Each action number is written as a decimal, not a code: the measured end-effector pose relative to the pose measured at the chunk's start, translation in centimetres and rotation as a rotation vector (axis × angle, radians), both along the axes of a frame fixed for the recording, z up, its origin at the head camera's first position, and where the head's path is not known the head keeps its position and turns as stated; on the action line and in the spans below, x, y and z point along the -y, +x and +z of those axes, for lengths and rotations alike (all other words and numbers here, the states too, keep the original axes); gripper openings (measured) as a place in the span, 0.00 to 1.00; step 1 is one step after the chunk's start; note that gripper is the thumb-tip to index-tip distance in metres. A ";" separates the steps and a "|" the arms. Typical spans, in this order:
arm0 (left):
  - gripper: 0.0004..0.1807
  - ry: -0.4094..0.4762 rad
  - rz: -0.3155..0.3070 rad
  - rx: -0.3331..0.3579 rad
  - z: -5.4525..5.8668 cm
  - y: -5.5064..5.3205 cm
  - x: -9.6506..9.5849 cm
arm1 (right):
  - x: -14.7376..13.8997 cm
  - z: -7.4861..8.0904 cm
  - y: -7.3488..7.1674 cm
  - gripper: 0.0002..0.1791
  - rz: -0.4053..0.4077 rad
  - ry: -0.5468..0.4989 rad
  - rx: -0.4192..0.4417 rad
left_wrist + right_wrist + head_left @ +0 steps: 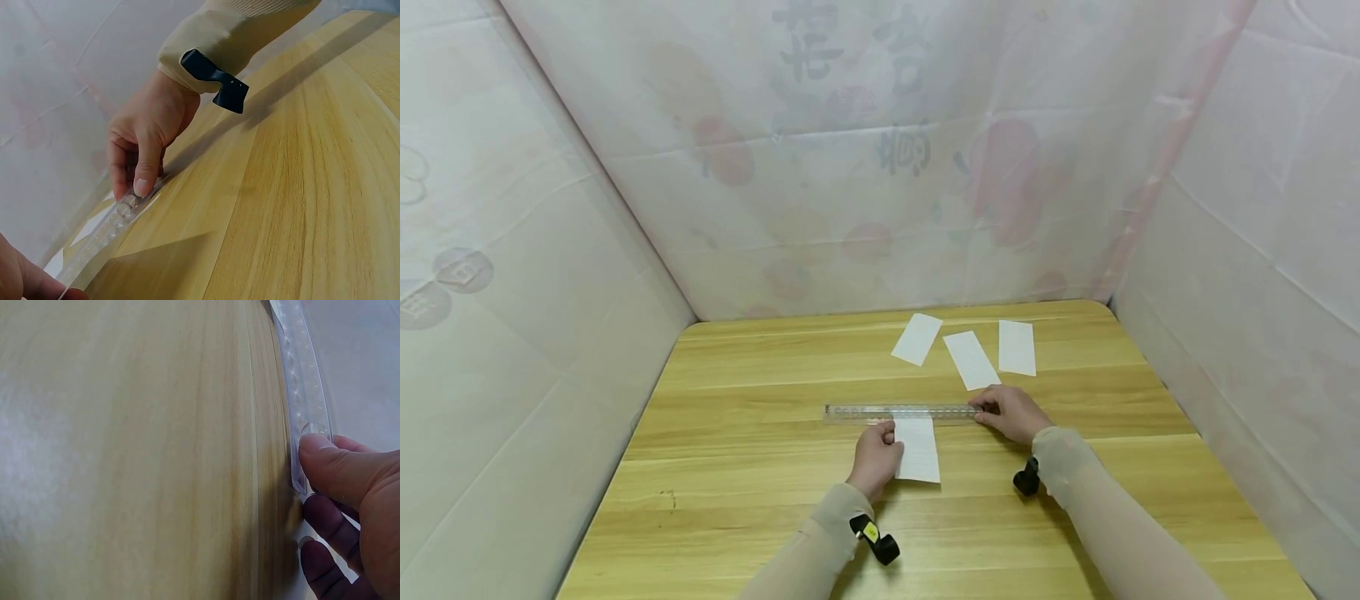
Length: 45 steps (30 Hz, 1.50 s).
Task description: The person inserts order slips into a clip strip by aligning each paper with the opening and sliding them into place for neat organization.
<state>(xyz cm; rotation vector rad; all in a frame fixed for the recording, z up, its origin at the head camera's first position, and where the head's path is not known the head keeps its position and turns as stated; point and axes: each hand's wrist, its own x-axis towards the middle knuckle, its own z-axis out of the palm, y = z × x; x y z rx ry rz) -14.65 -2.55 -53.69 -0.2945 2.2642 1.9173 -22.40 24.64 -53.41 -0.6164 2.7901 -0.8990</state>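
Note:
A clear plastic ruler (857, 412) lies sideways across the middle of the wooden table, over the far end of a white paper slip (917, 452). My right hand (1017, 415) pinches the ruler's right end. In the right wrist view, its thumb lies on top of the clear ruler (304, 381), with fingers curled below the edge. At the slip's left edge, my left hand (876, 460) holds the paper between thumb and curled fingers, just on the near side of the ruler. Only part of the left hand (25, 275) shows in the left wrist view.
Three more white slips lie beyond the ruler: a left one (917, 339), a middle one (972, 360) close to my right hand, and a right one (1017, 347). Printed cloth walls (820, 208) enclose the table (737, 500) at the back and both sides.

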 end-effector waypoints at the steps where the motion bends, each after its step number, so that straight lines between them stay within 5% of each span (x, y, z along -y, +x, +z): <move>1: 0.26 0.000 0.000 0.001 0.0 0.0 0.0 | 0.0 0.0 0.0 0.12 -0.001 -0.002 0.001; 45: 0.26 0.010 -0.058 -0.025 0.2 0.1 -1.6 | -0.1 -0.1 0.0 0.11 0.028 -0.002 -0.050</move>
